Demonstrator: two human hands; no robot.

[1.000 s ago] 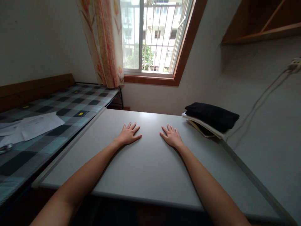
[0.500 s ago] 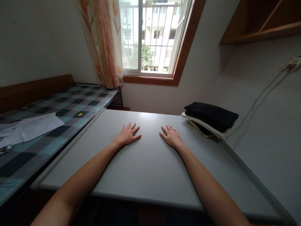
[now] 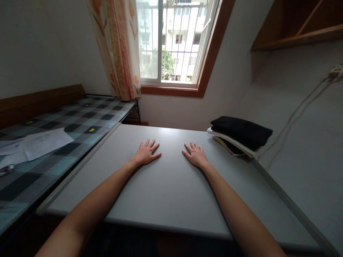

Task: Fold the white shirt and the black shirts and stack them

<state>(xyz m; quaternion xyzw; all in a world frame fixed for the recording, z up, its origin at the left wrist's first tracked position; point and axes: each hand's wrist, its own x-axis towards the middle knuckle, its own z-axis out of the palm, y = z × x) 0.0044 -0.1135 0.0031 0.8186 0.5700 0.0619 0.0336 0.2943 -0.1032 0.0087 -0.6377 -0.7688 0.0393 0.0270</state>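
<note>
Palm down on the white table [image 3: 166,192], my left hand [image 3: 146,152] lies left of the middle with its fingers spread. My right hand [image 3: 195,154] rests flat on the same surface, right of the middle, its fingers also apart. Neither hand holds anything, and a gap of bare tabletop separates them. The nearest object to my right hand is a folded black cloth [image 3: 239,131], lying on a stack of flat white and yellow items [image 3: 227,145] at the table's back right.
On the left is a bed with a checked cover [image 3: 53,157], bearing loose papers [image 3: 43,144]. A curtain [image 3: 120,53] hangs beside the barred window [image 3: 179,43] behind the table. A wooden shelf [image 3: 316,37] and a socket with cables [image 3: 335,72] are on the right wall.
</note>
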